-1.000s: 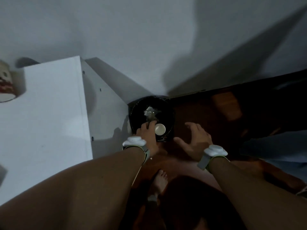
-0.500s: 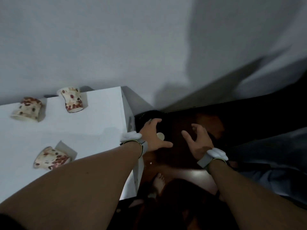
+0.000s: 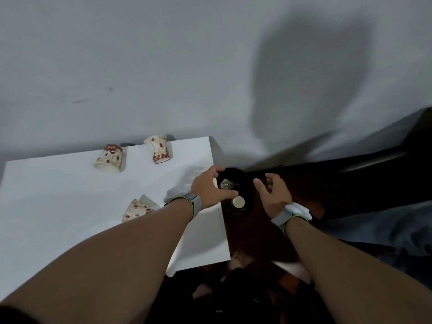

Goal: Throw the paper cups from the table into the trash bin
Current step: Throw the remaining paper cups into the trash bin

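Head view: my left hand (image 3: pixel 211 188) hangs spread and empty over the worktop (image 3: pixel 70 195) corner beside the bin (image 3: pixel 243 181); my right hand (image 3: pixel 272 195), also open and empty, hovers just past the bin. One cup (image 3: pixel 238 202) lies in the bin. Three cups wait on the worktop left of the bin: two (image 3: pixel 109 157) (image 3: pixel 159 148) far back, one (image 3: pixel 136 210) near my left wrist. I judge nothing blocks the reach.

Plain pale grey wall (image 3: pixel 163 54) fills upper frame; large soft shadow (image 3: pixel 311 73) cast on it at right. Dark reddish-brown glossy floor (image 3: pixel 268 235) below, a pale glare patch near bottom. Light dim, bluish. Blue-grey fabric (image 3: pixel 385 230) at right edge.
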The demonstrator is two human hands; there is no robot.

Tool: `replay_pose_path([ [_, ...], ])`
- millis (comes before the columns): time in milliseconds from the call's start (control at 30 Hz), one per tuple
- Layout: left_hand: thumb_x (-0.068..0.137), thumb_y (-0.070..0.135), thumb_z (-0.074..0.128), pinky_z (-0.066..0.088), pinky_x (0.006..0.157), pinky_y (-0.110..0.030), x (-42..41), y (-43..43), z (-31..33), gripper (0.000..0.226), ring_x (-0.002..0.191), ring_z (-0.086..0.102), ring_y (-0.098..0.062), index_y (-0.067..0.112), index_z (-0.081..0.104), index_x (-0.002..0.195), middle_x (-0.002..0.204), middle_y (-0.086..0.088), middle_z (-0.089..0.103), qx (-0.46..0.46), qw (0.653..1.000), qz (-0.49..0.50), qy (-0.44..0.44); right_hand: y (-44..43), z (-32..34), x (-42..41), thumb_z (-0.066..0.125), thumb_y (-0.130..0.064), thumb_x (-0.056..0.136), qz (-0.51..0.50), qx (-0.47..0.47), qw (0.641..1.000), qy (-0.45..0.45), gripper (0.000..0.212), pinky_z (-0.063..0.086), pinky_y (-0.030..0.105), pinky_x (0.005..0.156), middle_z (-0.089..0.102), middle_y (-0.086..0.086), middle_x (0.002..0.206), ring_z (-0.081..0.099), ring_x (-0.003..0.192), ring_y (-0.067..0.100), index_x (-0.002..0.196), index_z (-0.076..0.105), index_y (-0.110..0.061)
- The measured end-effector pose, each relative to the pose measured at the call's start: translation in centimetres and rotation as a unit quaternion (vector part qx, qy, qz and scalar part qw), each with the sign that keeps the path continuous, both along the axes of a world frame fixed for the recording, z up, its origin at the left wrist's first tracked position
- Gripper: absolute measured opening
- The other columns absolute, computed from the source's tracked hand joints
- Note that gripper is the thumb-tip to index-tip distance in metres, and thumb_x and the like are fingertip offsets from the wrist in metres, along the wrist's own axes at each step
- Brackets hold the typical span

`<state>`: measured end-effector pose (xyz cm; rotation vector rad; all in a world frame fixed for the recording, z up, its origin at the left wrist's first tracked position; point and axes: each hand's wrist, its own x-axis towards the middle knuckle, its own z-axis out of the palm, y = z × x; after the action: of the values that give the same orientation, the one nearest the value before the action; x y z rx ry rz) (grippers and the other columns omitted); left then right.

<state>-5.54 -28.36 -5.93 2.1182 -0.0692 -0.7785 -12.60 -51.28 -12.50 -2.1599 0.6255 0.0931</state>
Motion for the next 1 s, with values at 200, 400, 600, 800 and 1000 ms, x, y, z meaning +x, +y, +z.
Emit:
replay_pose_path([
  [200, 0.074, 0.047, 0.092, 0.050, 0.090, -0.028, 1.7, 7.9, 1.0, 0.062, 0.117, 0.063, -0.015, 0.038, 0.064, 0.128, 0.129, 0.008, 0.064, -0.005, 0.993, 0.115, -0.030, 6.3, 1.7, 3.7, 0.048, -0.085, 0.075, 0.028, 0.001, 0.999, -0.036, 0.087, 0.048, 0.037, 0.094, 0.058, 0.004, 0.128, 0.061, 0.112, 0.023, 0.134, 0.053, -0.020],
  [400, 0.077, 0.047, 0.084, 0.055, 0.085, -0.026, 4.1, 15.3, 1.0, 0.033, 0.095, 0.069, -0.006, 0.037, 0.070, 0.105, 0.103, 0.020, 0.069, 0.037, 0.964, 0.238, -0.109, 11.5, 2.5, 8.1, 0.049, -0.084, 0.074, 0.070, 0.002, 0.997, -0.014, 0.091, 0.045, 0.038, 0.101, 0.054, 0.001, 0.139, 0.058, 0.121, 0.020, 0.140, 0.048, -0.022],
  [600, 0.070, 0.053, 0.073, 0.049, 0.081, -0.029, 5.8, 21.3, 0.5, 0.038, 0.092, 0.067, -0.017, 0.033, 0.060, 0.100, 0.103, 0.008, 0.066, 0.106, 0.925, 0.319, -0.175, 16.5, 2.6, 11.8, 0.050, -0.081, 0.073, 0.091, 0.011, 0.995, -0.035, 0.084, 0.045, 0.032, 0.092, 0.056, -0.001, 0.131, 0.063, 0.109, 0.019, 0.134, 0.052, -0.025],
  [800, 0.068, 0.053, 0.083, 0.051, 0.097, -0.042, 7.5, 24.2, -1.0, 0.071, 0.120, 0.056, -0.029, 0.028, 0.050, 0.125, 0.128, -0.002, 0.053, 0.145, 0.915, 0.357, -0.118, 20.7, 1.8, 15.3, 0.049, -0.081, 0.070, 0.127, -0.004, 0.992, -0.017, 0.088, 0.045, 0.032, 0.094, 0.056, 0.002, 0.135, 0.062, 0.113, 0.023, 0.137, 0.051, -0.023],
  [1000, 0.065, 0.058, 0.085, 0.051, 0.104, -0.048, 9.1, 24.5, -2.4, 0.090, 0.123, 0.059, -0.033, 0.023, 0.044, 0.137, 0.136, -0.007, 0.053, 0.170, 0.920, 0.352, -0.007, 24.2, 0.3, 19.1, 0.053, -0.078, 0.065, 0.120, -0.023, 0.992, -0.003, 0.098, 0.034, 0.025, 0.091, 0.055, 0.009, 0.136, 0.054, 0.124, 0.028, 0.141, 0.047, -0.017],
])
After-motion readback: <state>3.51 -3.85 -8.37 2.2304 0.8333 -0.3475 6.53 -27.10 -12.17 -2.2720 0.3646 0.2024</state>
